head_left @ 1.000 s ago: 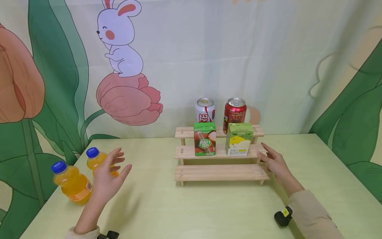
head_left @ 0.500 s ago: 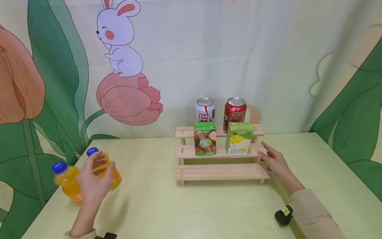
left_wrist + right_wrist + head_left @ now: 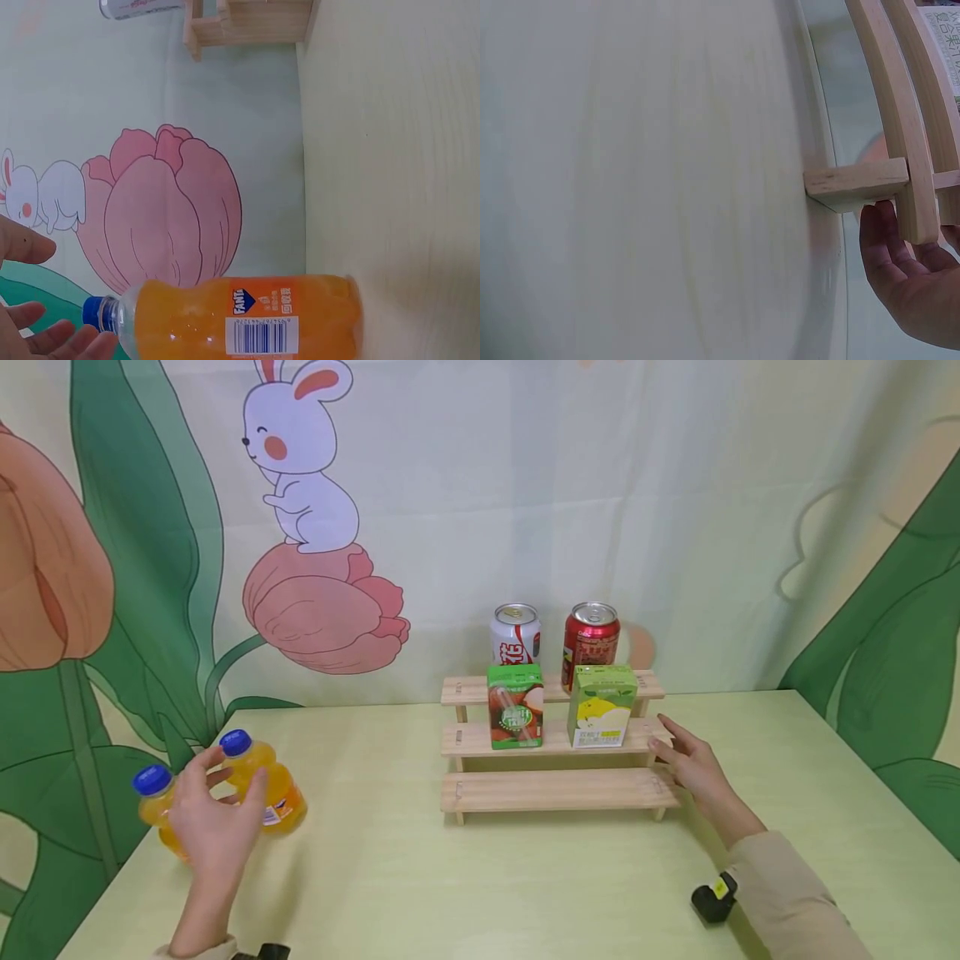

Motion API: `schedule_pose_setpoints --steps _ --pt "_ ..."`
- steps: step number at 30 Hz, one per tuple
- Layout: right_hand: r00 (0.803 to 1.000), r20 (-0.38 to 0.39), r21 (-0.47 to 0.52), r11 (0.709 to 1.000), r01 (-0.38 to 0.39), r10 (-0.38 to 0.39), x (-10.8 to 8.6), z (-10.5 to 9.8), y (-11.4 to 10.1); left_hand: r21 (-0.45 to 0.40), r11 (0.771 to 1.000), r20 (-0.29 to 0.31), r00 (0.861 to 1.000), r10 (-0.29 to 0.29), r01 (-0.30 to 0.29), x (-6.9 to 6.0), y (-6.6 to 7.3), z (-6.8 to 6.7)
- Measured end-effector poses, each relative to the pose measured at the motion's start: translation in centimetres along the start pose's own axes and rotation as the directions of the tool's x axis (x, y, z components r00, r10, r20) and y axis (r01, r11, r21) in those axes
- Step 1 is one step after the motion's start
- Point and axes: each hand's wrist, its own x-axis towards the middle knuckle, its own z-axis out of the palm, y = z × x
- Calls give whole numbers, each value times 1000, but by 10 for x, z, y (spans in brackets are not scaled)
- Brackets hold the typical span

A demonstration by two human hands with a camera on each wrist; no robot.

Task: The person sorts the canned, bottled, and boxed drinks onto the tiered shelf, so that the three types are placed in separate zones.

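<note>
My left hand hovers by two orange Fanta bottles with blue caps, its fingers loosely bent and thumb apart. One bottle stands right of the fingers; the hand partly hides the other bottle. In the left wrist view, fingertips are near the blue cap of a bottle, and I cannot tell whether they touch it. My right hand holds the right end of a three-tier wooden rack. In the right wrist view, its bent fingers lie around the plank end beside a leg.
A white can and a red can stand on the top tier. Below them, a green-and-brown juice box and a green pear juice box stand on the middle tier. A printed curtain hangs behind the table.
My left hand has moved left and down, from in front of the right bottle to in front of the left one, uncovering the right bottle. The right hand keeps its place on the rack.
</note>
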Motion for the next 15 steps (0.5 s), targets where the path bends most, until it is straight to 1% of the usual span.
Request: schedule_pose_setpoints --steps 3,7,12,15 --pt "1000 0 4 1000 5 -5 0 0 -1 37 998 51 998 -49 47 4 -2 -1" --pt "1000 -3 4 1000 1 -1 0 0 -2 52 993 124 986 -111 106 8 -6 -1" --pt "1000 -10 -4 1000 -6 6 -1 0 -3 53 988 179 972 -150 143 12 -13 0" --pt "1000 -9 0 1000 -8 8 -2 1 -4 46 984 209 961 -179 173 16 -18 2"
